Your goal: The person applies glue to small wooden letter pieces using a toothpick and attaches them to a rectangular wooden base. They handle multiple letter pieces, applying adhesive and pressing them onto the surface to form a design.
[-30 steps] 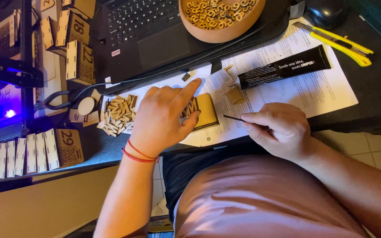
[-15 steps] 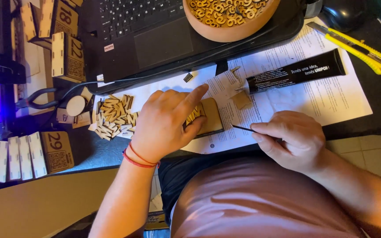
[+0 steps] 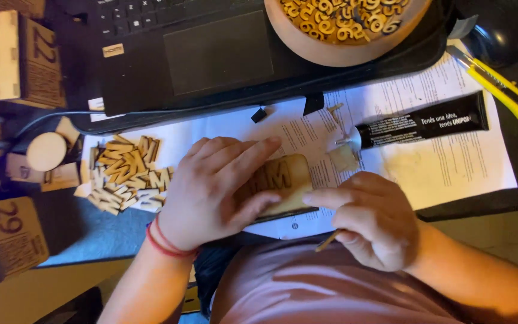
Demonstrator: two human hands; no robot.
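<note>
My left hand [image 3: 214, 189] lies over a small flat wooden plaque [image 3: 283, 183] with cut-out letters on it, fingers spread along its top and near edge, pressing it to the printed paper sheet [image 3: 451, 162]. My right hand [image 3: 370, 219] touches the plaque's right end with its forefinger and grips a thin wooden stick [image 3: 326, 241] that pokes out below the fist. A pile of loose wooden letters [image 3: 124, 174] lies just left of my left hand. A black glue tube [image 3: 421, 123] rests on the paper to the upper right.
A black laptop [image 3: 211, 54] sits behind, with a round wooden bowl [image 3: 343, 30] of cut-out pieces on it. A yellow utility knife [image 3: 502, 90] lies at the right. Numbered wooden boxes [image 3: 10, 237] stand at the left, beside a round wooden disc [image 3: 46, 151].
My right hand has come left to the plaque and turned the stick downward, so its tip no longer points at the plaque. The left hand has stayed on the plaque.
</note>
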